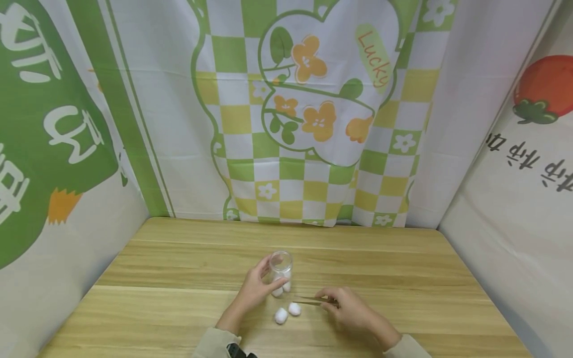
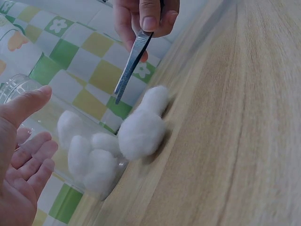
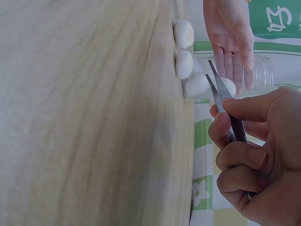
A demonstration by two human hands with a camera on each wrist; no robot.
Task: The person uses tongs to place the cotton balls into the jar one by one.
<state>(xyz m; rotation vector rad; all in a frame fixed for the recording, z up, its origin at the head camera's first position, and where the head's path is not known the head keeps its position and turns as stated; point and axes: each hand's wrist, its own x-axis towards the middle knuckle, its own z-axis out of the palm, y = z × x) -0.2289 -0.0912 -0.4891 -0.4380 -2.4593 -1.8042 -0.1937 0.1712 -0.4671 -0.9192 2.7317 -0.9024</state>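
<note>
Left sleeve (image 1: 211, 343) and right sleeve (image 1: 406, 347) are long, plain and pale beige. A black device (image 1: 236, 351) sits at the left sleeve. Left hand (image 1: 256, 288) and right hand (image 1: 352, 309) are bare; visible fingernails (image 2: 149, 23) are short.

Read "Lucky" in orange-red lettering on a pale green strip (image 1: 375, 58) printed on the back cloth (image 1: 170, 99). Found black Chinese characters (image 1: 519, 153) on the right-hand cloth (image 1: 510, 238), tilted and cut off at the frame edge, apparently including 柿 twice. Noted large white characters (image 1: 33, 76) on the green area (image 1: 27, 109) of the left-hand cloth (image 1: 94, 219); could not make out the wording.
</note>
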